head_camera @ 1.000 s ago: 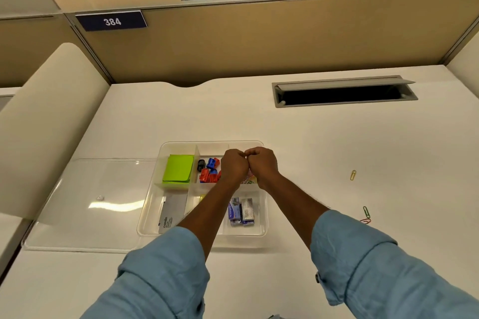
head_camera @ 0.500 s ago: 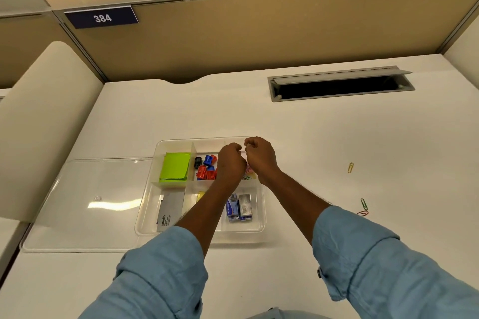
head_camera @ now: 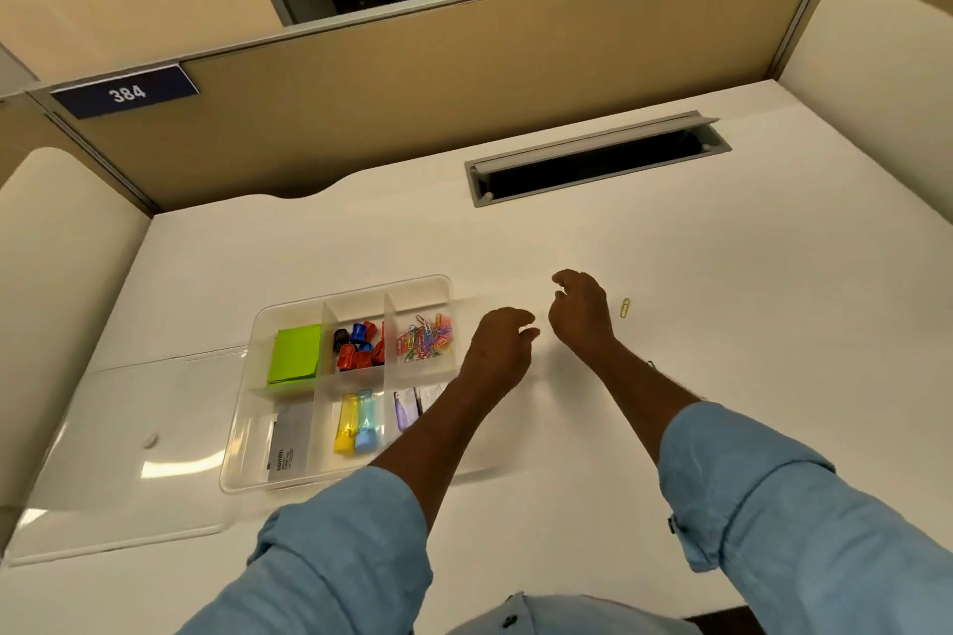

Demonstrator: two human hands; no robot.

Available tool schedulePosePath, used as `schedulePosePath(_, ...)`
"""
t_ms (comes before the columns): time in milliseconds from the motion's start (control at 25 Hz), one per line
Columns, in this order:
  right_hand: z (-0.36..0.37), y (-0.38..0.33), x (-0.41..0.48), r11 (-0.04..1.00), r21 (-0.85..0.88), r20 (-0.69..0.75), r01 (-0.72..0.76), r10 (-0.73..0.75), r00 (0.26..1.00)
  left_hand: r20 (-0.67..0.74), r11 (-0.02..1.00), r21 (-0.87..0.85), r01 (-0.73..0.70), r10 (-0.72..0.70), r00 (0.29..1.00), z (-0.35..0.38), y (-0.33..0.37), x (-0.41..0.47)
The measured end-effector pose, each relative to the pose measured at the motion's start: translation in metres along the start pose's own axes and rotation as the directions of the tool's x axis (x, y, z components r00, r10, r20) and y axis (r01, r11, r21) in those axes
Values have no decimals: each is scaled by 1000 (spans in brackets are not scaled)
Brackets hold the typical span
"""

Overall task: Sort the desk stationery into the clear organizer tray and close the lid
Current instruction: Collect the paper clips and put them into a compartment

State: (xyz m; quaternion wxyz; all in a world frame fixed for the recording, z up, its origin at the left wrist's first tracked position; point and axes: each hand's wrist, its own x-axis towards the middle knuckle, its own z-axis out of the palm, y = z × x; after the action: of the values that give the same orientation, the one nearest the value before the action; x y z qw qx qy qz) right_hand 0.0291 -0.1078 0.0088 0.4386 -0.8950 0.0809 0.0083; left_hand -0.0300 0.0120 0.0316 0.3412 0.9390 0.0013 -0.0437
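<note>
The clear organizer tray [head_camera: 242, 449] sits on the white desk. It holds green sticky notes [head_camera: 294, 353], red and blue sharpeners [head_camera: 359, 344], a heap of coloured paper clips [head_camera: 425, 338], yellow and blue highlighters [head_camera: 357, 420] and small packets [head_camera: 412, 405]. Its clear lid [head_camera: 124, 454] lies flat to the left of the tray. My left hand [head_camera: 497, 348] hovers just right of the tray, fingers loosely curled and holding nothing. My right hand [head_camera: 580, 312] is further right, fingers apart and holding nothing. A yellow paper clip [head_camera: 625, 307] lies on the desk just right of that hand.
A grey cable slot [head_camera: 593, 160] is set into the desk at the back. Beige partition panels wall in the desk at the back and sides. A small dark clip [head_camera: 651, 365] peeks out beside my right forearm.
Both hands were together over the tray's paper clip compartment; they have parted and moved right, off the tray. The view has shifted left, so the tray appears further left.
</note>
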Motion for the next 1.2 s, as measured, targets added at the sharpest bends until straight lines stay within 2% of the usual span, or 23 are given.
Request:
schedulePosePath(80, -18, 26, 4, 985, -163, 95, 56, -41, 995, 117, 998, 34, -54, 49, 992, 19, 14, -5)
schedulePosePath(200, -41, 55, 10, 910, -394, 237, 131, -37, 971, 266, 994, 56, -98, 80, 961, 39, 32, -8)
schedulePosePath(320, -61, 72, 13, 868, -464, 335, 177, -13, 942, 389, 996, 56, -66, 39, 920, 54, 48, -7)
schedulePosePath(440, -73, 85, 15, 830, -489, 458, 269, -18, 889, 428, 999, 47, -2, -18, 904, 70, 63, -7)
schedulePosePath(560, -78, 93, 12, 815, -471, 505, 337, -64, 861, 421, 998, 58, 36, -57, 906, 83, 68, -5)
schedulePosePath(720, -86, 109, -6, 804, -426, 534, 415, -147, 832, 354, 997, 80, 6, -34, 935, 102, 72, -4)
schedulePosePath(920, -106, 134, -27, 861, -269, 567, 433, -222, 793, 251, 1000, 15, -20, 15, 968, 122, 75, -6)
schedulePosePath(1080, -118, 151, -36, 860, -241, 563, 449, -253, 787, 141, 981, -151, 126, -105, 984, 132, 76, -8)
schedulePosePath(1200, -115, 163, -43, 789, -285, 531, 544, -343, 775, 151, 955, -219, 202, -171, 974, 132, 78, -7)
